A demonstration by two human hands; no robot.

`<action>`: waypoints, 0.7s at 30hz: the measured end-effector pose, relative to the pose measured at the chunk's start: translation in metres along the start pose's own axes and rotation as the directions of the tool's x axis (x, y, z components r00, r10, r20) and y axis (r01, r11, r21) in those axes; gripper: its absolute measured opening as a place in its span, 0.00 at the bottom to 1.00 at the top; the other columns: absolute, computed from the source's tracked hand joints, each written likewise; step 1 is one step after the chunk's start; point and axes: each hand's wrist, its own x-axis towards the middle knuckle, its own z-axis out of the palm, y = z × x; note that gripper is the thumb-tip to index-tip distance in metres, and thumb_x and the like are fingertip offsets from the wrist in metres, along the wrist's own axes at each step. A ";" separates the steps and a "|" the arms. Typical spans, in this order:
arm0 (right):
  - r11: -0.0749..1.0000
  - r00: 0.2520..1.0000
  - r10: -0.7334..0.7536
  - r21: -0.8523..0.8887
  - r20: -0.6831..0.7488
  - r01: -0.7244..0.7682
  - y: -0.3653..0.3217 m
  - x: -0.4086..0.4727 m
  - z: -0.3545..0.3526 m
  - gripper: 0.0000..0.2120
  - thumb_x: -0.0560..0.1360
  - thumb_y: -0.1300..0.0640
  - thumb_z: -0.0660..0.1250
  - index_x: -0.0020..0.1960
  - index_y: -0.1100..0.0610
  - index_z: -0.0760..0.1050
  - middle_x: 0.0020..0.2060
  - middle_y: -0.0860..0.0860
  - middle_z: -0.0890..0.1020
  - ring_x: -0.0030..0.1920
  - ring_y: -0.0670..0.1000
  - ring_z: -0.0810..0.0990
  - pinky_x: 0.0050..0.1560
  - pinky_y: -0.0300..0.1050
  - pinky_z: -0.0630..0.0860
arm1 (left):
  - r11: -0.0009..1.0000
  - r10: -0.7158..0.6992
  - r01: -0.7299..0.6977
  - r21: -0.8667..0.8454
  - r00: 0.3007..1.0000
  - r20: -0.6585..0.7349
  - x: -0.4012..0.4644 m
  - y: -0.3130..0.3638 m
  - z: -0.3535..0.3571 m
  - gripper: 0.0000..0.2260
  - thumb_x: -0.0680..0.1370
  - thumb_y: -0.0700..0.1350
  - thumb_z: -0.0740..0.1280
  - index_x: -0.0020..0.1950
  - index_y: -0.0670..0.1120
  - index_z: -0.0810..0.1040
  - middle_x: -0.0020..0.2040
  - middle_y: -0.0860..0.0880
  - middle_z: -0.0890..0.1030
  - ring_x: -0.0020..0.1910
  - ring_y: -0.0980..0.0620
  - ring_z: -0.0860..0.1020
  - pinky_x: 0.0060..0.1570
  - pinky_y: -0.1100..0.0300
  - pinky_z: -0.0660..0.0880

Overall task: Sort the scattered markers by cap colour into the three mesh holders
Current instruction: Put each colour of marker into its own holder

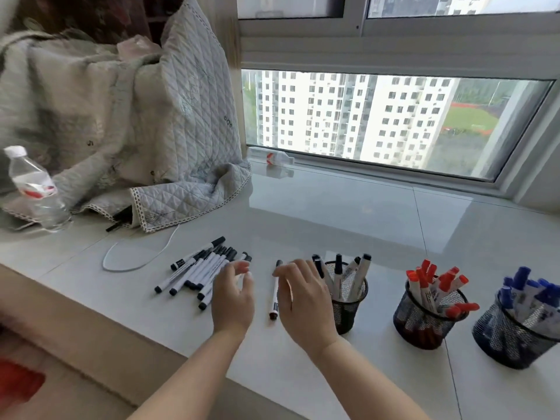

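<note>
Both forearms reach in from the near edge, the left hand [233, 294] and the right hand [304, 294] hovering palm-down with fingers spread and nothing held. Between them one black-capped marker [275, 291] lies alone on the white sill [394, 225], close to the right hand's thumb side. Under and beyond the left hand's fingertips a loose pile of black-capped markers [201, 269] fans away to the left. Just past the right hand stands the black-marker holder [348, 298], only partly filled; farther right are the red-marker holder [427, 316] and then the blue-marker holder [512, 331], both well stocked. Only black caps appear to be left on the sill, so the sorting looks mostly done. The sensible move is probably for the right hand to pinch the single marker near its middle, tip it upright, and drop it into the holder beside it, while the left gathers several from the pile, aligned, instead of one at a time. Lowering them gently should keep the light mesh cup from tipping.
</note>
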 end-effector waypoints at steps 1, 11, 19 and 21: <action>0.999 0.994 0.043 -0.004 0.096 -0.043 -0.001 -0.004 0.011 0.07 0.73 0.62 0.60 0.46 0.59 0.76 0.40 0.51 0.78 0.43 0.51 0.75 0.38 0.41 0.72 | 0.995 0.013 -0.012 0.102 1.000 -0.012 0.008 -0.010 -0.010 0.06 0.77 0.41 0.61 0.50 0.50 0.73 0.49 0.53 0.76 0.55 0.49 0.73 0.54 0.55 0.71; 0.668 0.490 0.743 -0.458 0.456 -0.586 0.023 0.011 0.095 0.28 0.78 0.46 0.56 0.70 0.62 0.60 0.64 0.56 0.64 0.64 0.57 0.66 0.60 0.50 0.69 | 0.729 -0.049 -0.108 0.675 0.977 0.210 0.074 -0.074 -0.054 0.17 0.79 0.52 0.57 0.62 0.45 0.72 0.65 0.45 0.70 0.65 0.46 0.66 0.61 0.54 0.67; 0.676 0.518 0.737 -0.479 0.433 -0.561 0.022 0.024 0.148 0.34 0.76 0.37 0.51 0.73 0.59 0.55 0.67 0.54 0.62 0.66 0.56 0.64 0.63 0.49 0.65 | 0.620 0.003 -0.176 0.764 0.975 0.222 0.091 -0.081 -0.037 0.19 0.77 0.57 0.59 0.61 0.47 0.73 0.59 0.46 0.72 0.61 0.47 0.69 0.54 0.54 0.71; 0.686 0.529 0.728 -0.478 0.437 -0.549 0.024 0.026 0.156 0.34 0.75 0.36 0.52 0.72 0.58 0.56 0.66 0.54 0.63 0.66 0.56 0.65 0.63 0.49 0.64 | 0.628 -0.003 -0.172 0.759 0.975 0.224 0.091 -0.083 -0.032 0.21 0.76 0.59 0.59 0.63 0.47 0.72 0.59 0.46 0.73 0.62 0.47 0.69 0.54 0.53 0.71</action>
